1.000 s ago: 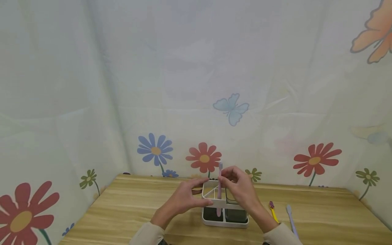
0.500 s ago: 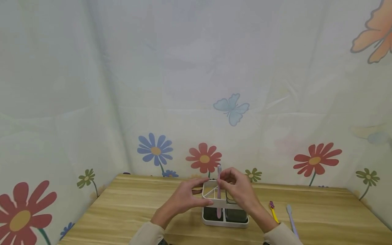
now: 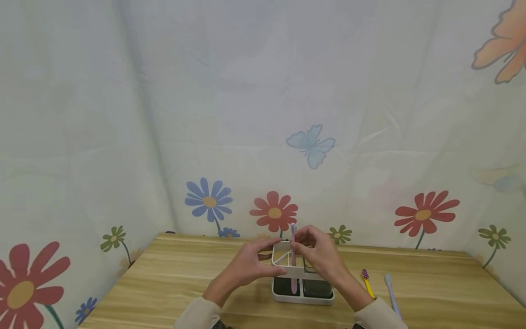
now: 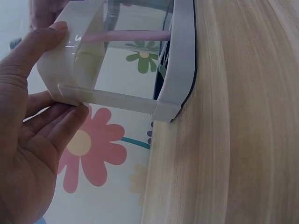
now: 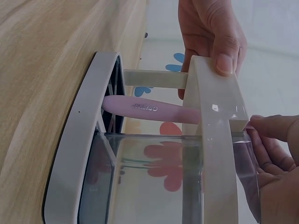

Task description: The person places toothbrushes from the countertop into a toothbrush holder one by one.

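Observation:
A white toothbrush holder [image 3: 303, 299] with a dark base stands upright on the wooden table. My left hand [image 3: 247, 262] grips its raised upper frame from the left, thumb on the front face and fingers behind, as the left wrist view shows. Inside the left part of the holder a pink toothbrush [image 5: 147, 108] stands upright, bristles up. Its handle end reaches the base. My right hand [image 3: 322, 252] pinches the brush near its head, just above the frame. A clear cup [image 5: 149, 172] sits in the compartment beside the brush, partly hidden by the right hand in the head view.
To the right on the table [image 3: 444, 292] lie a yellow toothbrush [image 3: 367, 284] with dark-and-pink bristles and a lilac toothbrush [image 3: 391, 292], both close to the right forearm. A flower-printed curtain [image 3: 349, 201] hangs behind the table.
The pink toothbrush has come down slightly in the holder, and my right hand has lowered a little with it. My left hand keeps its place on the frame.

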The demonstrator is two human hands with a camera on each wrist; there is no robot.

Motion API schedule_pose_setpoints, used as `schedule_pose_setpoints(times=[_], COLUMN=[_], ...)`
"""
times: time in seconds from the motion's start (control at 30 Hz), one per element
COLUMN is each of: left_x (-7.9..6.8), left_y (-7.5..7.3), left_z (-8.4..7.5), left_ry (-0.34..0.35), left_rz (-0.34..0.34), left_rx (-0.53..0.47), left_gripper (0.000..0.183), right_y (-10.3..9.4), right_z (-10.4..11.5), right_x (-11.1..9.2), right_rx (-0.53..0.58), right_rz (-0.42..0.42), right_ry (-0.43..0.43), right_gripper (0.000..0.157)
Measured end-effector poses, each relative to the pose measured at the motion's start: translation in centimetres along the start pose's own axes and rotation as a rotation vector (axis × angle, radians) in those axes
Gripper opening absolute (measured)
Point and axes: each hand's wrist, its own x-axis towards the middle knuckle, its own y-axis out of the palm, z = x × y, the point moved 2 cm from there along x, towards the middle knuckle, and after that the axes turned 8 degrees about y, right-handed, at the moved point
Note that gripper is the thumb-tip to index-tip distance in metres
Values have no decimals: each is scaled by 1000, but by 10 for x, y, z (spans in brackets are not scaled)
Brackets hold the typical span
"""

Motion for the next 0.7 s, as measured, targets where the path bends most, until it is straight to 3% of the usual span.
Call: schedule_pose_setpoints(times=[0.7], left_x=[0], left_y=[0], left_z=[0], left_ry=[1], left_rz=[-1], left_rx=[0], left_gripper=[76], right_y=[6], right_z=[4], right_x=[2], right_rx=[-14], right_rz=[-4], right_ry=[25], right_gripper=[17])
